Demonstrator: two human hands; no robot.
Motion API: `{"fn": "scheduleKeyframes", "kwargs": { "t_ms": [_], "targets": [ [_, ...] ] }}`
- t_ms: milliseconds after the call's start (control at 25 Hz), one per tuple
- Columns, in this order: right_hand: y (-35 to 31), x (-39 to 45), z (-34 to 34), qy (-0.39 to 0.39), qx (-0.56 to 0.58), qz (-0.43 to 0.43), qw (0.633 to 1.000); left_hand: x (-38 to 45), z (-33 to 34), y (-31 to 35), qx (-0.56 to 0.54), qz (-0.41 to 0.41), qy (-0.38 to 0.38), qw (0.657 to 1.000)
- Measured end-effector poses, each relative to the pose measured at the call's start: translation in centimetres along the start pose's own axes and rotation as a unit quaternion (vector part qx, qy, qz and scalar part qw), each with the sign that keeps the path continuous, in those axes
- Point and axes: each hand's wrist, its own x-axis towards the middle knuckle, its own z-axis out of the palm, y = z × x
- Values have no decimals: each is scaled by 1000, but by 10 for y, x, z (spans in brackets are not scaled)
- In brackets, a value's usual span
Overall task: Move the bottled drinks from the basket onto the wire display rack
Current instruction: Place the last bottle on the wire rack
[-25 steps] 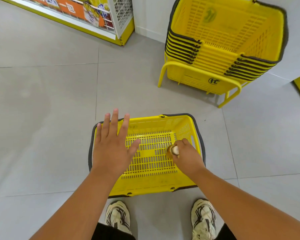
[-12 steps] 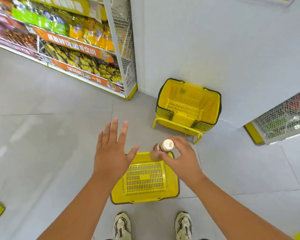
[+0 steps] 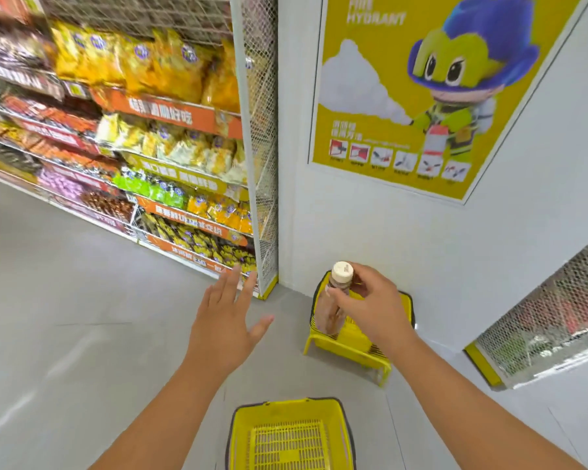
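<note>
My right hand [image 3: 374,307] grips a bottled drink [image 3: 333,303] near its neck; the bottle has a cream cap and brownish contents and hangs upright at mid-frame. My left hand [image 3: 226,320] is held out flat beside it, fingers spread, holding nothing. The yellow basket [image 3: 238,432] sits on the floor below, its slotted bottom bare in the visible part. A wire mesh rack [image 3: 550,320] with red items behind the mesh stands low at the right edge.
A stack of yellow baskets [image 3: 347,347] on a yellow stand rests against the white wall behind the bottle. Shelves of snack bags [image 3: 170,157] with a mesh end panel [image 3: 262,130] fill the left. A yellow cartoon poster [image 3: 421,89] hangs on the wall.
The bottle came up out of the basket in my right hand. The view tilted up from the floor to the wall and shelves, and both hands rose with it.
</note>
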Motion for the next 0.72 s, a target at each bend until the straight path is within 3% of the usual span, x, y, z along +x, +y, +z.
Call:
{"fn": "scheduleKeyframes", "kwargs": {
  "t_ms": [400, 560, 720],
  "targets": [
    [-70, 15, 19, -7, 7, -27, 1000, 11, -49, -35, 3, -9, 36, 999],
    [-79, 18, 27, -48, 23, -49, 997, -3, -60, -40, 16, -36, 48, 998],
    [-94, 27, 31, -128, 32, -87, 988, -35, -75, -39, 44, -125, 54, 990]
  ]
}}
